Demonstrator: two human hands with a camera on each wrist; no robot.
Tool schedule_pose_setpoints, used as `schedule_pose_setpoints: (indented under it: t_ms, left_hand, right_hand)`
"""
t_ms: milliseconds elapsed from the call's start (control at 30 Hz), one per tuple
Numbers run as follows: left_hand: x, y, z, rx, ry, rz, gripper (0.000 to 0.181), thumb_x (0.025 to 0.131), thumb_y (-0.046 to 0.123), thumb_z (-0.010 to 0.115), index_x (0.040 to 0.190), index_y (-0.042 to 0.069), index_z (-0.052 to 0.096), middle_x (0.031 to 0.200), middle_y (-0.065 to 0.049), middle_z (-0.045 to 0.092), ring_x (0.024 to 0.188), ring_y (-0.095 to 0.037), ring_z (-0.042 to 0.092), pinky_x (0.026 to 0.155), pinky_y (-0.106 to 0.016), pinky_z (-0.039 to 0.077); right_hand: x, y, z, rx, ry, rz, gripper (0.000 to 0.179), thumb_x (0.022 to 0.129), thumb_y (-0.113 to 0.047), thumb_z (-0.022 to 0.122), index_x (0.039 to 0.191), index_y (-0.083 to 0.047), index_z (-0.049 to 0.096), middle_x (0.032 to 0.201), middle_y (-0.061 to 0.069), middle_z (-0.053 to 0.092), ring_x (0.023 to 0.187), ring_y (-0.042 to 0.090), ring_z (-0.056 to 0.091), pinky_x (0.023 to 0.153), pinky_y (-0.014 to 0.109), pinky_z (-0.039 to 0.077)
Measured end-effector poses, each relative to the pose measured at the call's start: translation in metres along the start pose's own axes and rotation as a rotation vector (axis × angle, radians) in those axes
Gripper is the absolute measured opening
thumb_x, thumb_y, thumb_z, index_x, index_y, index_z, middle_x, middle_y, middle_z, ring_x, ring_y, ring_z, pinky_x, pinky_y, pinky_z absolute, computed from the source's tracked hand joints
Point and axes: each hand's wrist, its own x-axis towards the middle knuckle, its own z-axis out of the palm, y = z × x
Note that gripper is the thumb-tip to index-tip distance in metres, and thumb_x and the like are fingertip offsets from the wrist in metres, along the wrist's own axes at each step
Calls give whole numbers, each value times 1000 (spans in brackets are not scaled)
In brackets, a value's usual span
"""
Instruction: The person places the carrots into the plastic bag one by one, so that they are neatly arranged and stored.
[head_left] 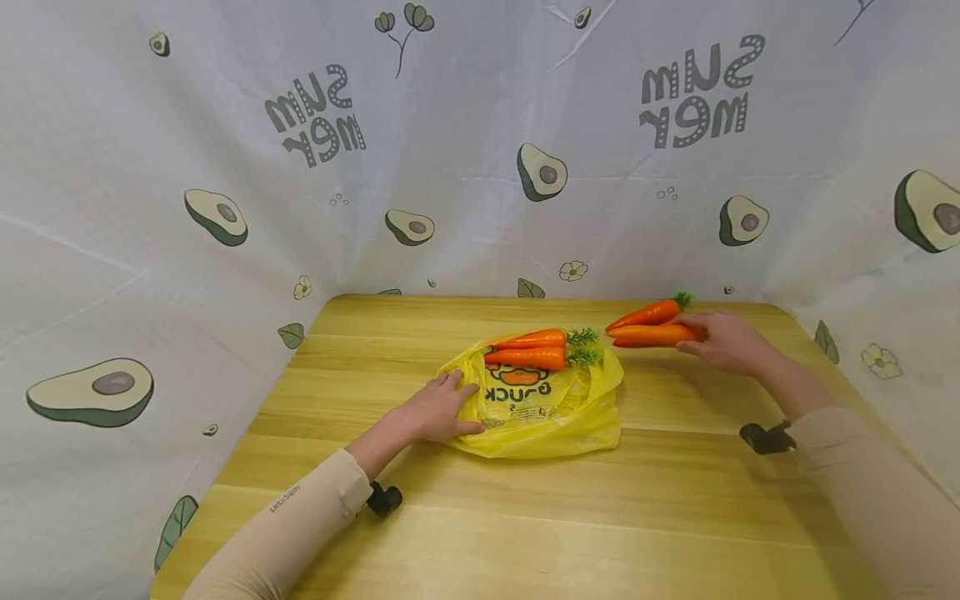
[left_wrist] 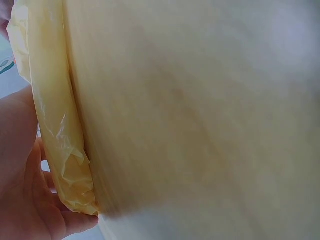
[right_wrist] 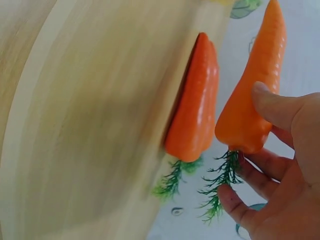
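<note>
In the head view a yellow plastic bag (head_left: 551,440) with a printed duck lies flat on the wooden table. Two carrots (head_left: 525,358) with green tops rest side by side on it. My left hand (head_left: 438,408) touches the bag's left edge with its fingers spread; the left wrist view shows the crumpled bag edge (left_wrist: 60,130) beside those fingers. Right of the bag, my right hand (head_left: 723,340) pinches a carrot (right_wrist: 252,95) near its leafy end, thumb on one side, above the table. Two more carrots (right_wrist: 195,100) lie together on the table just beyond it.
The wooden table (head_left: 480,525) stretches in front of and around the bag. A white curtain (head_left: 465,125) with avocado prints hangs behind the table and along both sides. Each sleeved wrist wears a small black camera mount, such as the right mount (head_left: 767,438).
</note>
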Motion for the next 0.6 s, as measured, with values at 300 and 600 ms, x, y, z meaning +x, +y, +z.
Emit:
schedule_pose_setpoints:
  t_ms: [300,600]
  left_hand:
    - [0,0,-1,-7,-2,-3,77,95,60,59,155,16,40,163,-22,25,149,-44,29,121,-55,28]
    - [3,-1,2,6,3,3,77,94,61,59,155,16,41,163,-22,27,148,-45,30,119,-55,29]
  right_hand:
    - [2,-17,-4,4,-4,-3,56,96,-27,69,139,6,55,132,41,53,117,56,51,99,70,40]
    - [6,-32,-5,-15,17,-38,57,95,-31,69,139,4,56,133,39,54,113,52,53,94,67,44]
